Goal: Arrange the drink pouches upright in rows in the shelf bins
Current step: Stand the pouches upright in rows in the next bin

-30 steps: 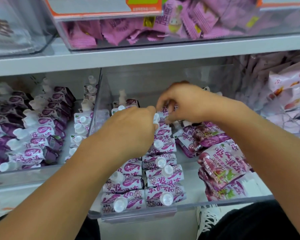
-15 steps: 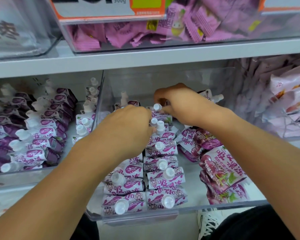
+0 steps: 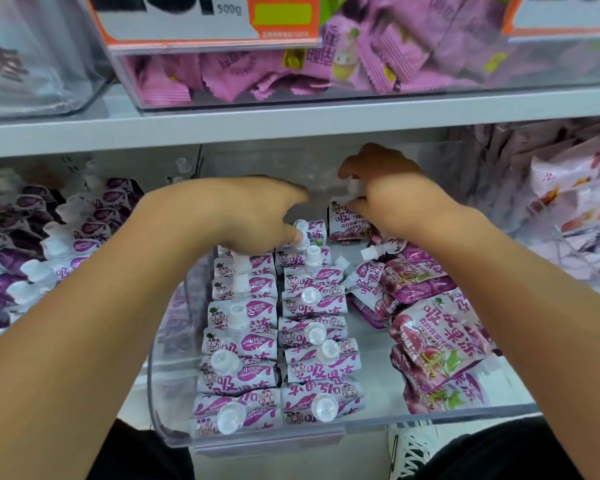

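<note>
Two rows of purple-and-white drink pouches (image 3: 278,341) stand upright, white caps up, along the left side of a clear shelf bin (image 3: 257,441); the rows run from the front wall toward the back, touching one another. More pouches of the same print (image 3: 433,344) lie flat and jumbled in the right half of that bin, some overlapping, one with its cap pointing left toward the standing rows.

Left hand (image 3: 243,216) reaches over the far end of the rows; its fingers are curled downward, and the thumb touches the white cap (image 3: 300,230) of the rearmost pouch in the right-hand row; whether the fingers pinch that cap I cannot tell, as the hand hides them. Right hand (image 3: 392,199) is at the back of the bin, just beside the left hand; its fingers are curled round the top of one pouch (image 3: 347,223), which hangs upright with its printed face toward the camera, at the rear of the rows; its spout shows only as a blur by the fingers.

A neighbouring bin (image 3: 32,258) on the left holds darker purple pouches with white caps, leaning in rows; on the shelf above, a bin of pink sachets (image 3: 257,77) sits behind an orange-edged price label (image 3: 194,19); pale packets (image 3: 568,202) fill the bin at the right.
</note>
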{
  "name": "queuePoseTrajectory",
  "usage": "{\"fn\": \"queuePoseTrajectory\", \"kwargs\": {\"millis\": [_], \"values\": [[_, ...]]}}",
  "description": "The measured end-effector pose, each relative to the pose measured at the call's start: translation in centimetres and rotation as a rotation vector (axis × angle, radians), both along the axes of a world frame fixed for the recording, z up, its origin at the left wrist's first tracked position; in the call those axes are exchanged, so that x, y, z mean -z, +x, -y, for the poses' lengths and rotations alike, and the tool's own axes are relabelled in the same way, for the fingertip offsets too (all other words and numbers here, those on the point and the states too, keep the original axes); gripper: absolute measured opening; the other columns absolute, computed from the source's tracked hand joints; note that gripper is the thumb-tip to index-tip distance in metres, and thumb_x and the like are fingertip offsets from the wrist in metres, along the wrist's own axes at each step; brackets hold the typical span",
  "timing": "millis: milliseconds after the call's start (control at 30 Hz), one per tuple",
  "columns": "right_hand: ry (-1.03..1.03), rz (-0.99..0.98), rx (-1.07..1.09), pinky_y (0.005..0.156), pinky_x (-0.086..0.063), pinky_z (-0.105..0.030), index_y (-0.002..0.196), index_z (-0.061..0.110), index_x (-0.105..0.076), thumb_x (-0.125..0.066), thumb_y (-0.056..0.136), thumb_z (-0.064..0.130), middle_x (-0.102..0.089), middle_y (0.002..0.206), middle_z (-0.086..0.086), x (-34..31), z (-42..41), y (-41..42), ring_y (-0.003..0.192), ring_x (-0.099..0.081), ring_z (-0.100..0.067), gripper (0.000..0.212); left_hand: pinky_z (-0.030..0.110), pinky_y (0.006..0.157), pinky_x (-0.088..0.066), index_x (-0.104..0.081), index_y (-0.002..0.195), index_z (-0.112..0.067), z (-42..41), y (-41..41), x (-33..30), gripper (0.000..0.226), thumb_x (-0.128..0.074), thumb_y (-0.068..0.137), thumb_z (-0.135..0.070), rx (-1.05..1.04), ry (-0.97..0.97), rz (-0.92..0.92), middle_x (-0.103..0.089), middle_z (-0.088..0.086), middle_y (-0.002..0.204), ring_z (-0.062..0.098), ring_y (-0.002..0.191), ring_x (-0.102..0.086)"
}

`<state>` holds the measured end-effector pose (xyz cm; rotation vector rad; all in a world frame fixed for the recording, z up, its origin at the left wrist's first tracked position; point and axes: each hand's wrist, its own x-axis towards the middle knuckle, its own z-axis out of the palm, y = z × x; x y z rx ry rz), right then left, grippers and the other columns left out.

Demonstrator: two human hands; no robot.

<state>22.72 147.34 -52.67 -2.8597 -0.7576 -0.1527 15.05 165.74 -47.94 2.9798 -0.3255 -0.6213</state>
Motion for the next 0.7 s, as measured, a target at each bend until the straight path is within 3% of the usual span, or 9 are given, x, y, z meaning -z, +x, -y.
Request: {"fn": "queuePoseTrajectory", "kwargs": {"millis": [200, 400, 567, 700], "values": [[-0.144, 0.018, 0.051, 0.086, -0.053, -0.041, 0.106, 0.008, -0.064, -0.067, 0.084, 0.003, -0.05, 0.117, -0.016, -0.3, -1.1, -0.3, 0.1, -0.057, -0.036, 0.023, 0.041, 0.101, -0.046, -0.046, 0.138, -0.025, 0.1, 0.7, 1.9, 0.046, -0.053, 0.098, -0.045, 0.003, 0.014, -0.077, -0.055, 0.0, 0.135, 0.023, 0.117, -0.055], [-0.055, 0.057, -0.027, 0.077, -0.056, -0.042, 0.084, 0.015, -0.064, -0.06, 0.076, -0.005, -0.063, 0.095, -0.012, -0.2, -2.0, -0.5, 0.086, -0.061, -0.037, 0.022, 0.04, 0.1, -0.046, -0.048, 0.135, -0.029, -0.8, 0.7, 2.5, 0.051, -0.056, 0.092, -0.055, -0.033, -0.035, -0.046, -0.055, -0.003, 0.135, 0.02, 0.116, -0.054], [0.057, 0.22, -0.053, 0.08, -0.051, -0.042, 0.105, 0.013, -0.061, -0.064, 0.086, 0.005, -0.063, 0.102, -0.014, -0.4, -2.4, -0.7, 0.092, -0.059, -0.038, 0.021, 0.036, 0.098, -0.046, -0.046, 0.138, -0.03, -0.9, 0.5, 2.7, 0.052, -0.063, 0.092, -0.047, -0.021, -0.038, -0.049, -0.055, -0.002, 0.135, 0.021, 0.115, -0.054], [0.147, 0.031, -0.116, 0.087, -0.049, -0.035, 0.113, 0.012, -0.069, -0.063, 0.092, 0.013, -0.069, 0.11, -0.011, 0.3, -3.4, -1.1, 0.1, -0.062, -0.03, 0.021, 0.037, 0.096, -0.049, -0.057, 0.127, -0.027, -1.0, 0.4, 2.6, 0.04, -0.069, 0.09, -0.036, -0.032, -0.036, -0.001, -0.061, -0.003, 0.125, 0.02, 0.109, -0.058]]}}
